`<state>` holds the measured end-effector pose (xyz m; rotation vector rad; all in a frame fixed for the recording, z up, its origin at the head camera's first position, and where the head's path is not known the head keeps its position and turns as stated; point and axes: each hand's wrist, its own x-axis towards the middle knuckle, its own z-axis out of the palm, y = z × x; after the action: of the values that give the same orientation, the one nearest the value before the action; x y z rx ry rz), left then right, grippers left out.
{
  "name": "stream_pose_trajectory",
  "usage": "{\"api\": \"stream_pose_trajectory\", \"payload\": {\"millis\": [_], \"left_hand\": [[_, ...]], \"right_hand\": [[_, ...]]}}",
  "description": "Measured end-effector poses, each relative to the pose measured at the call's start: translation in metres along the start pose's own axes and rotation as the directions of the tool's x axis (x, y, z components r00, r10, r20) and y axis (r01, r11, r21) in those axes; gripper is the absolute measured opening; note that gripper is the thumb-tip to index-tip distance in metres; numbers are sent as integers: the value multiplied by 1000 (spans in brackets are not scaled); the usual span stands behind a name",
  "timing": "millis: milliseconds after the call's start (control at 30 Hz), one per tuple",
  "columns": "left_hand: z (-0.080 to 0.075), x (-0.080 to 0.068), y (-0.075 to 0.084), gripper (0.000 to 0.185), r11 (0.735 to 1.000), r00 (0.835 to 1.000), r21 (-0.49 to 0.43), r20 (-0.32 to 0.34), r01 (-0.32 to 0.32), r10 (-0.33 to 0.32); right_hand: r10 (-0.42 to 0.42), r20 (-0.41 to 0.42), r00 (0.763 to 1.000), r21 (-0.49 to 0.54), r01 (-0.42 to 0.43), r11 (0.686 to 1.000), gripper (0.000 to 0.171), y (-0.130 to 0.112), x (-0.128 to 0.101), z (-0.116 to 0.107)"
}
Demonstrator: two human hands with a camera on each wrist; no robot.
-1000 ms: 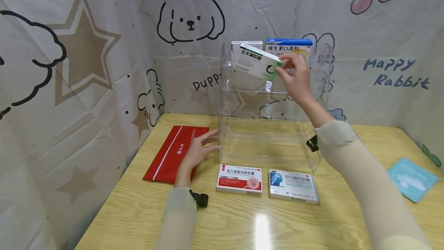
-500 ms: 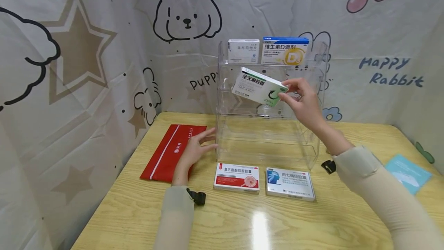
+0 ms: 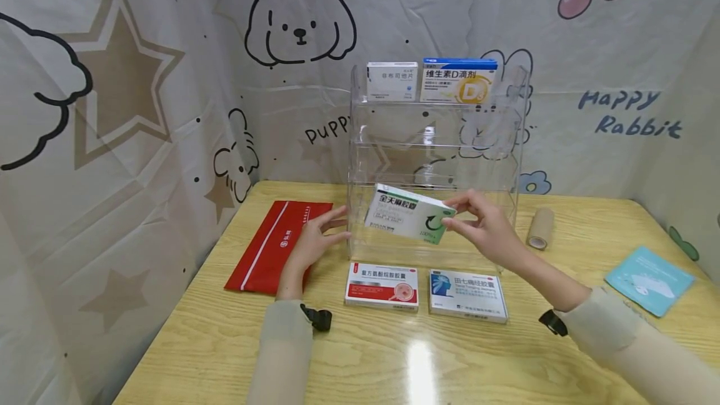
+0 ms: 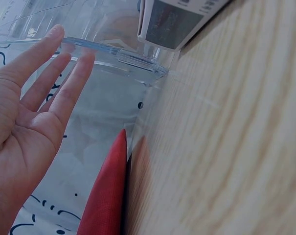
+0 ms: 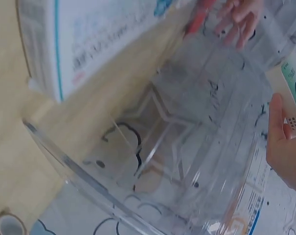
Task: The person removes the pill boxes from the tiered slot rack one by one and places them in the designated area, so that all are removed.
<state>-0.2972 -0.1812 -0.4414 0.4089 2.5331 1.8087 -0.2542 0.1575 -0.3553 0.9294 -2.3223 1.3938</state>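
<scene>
My right hand (image 3: 489, 229) pinches the right end of a white and green medicine box (image 3: 406, 214) between thumb and fingers. The box tilts down to the right, in front of the lower part of a clear acrylic display rack (image 3: 351, 155). At the rack's left side panel, my left hand (image 3: 313, 244) rests with its fingers extended; in the left wrist view the fingertips of this hand (image 4: 40, 103) lie right at the clear edge. On the top tier stand a white medicine box (image 3: 392, 82) and a blue-topped vitamin D box (image 3: 458, 81).
Flat on the table before the rack lie a red and white medicine box (image 3: 382, 286) and a blue and white one (image 3: 468, 295). A red pouch (image 3: 264, 249) is beneath the left forearm's side. Rightward are a cardboard tube (image 3: 540, 227) and a teal packet (image 3: 649, 280).
My right hand has brought the white and green box down from the rack's top tier to its lower part, uncovering the white box above. The left hand stays at the rack's side.
</scene>
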Motion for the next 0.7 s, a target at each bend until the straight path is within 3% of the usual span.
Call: {"api": "stream_pose_trajectory", "payload": {"millis": [233,700], "left_hand": [[1,1,-2,65,1000,1000,-4,2,-4,4],[1,-1,0,63,1000,1000,26,-2,-4,4]], "right_hand": [[84,138,987,-20,-82,996,19,-7,-34,21],[185,397,899,65,-229,971,17,-13,-77,56]]}}
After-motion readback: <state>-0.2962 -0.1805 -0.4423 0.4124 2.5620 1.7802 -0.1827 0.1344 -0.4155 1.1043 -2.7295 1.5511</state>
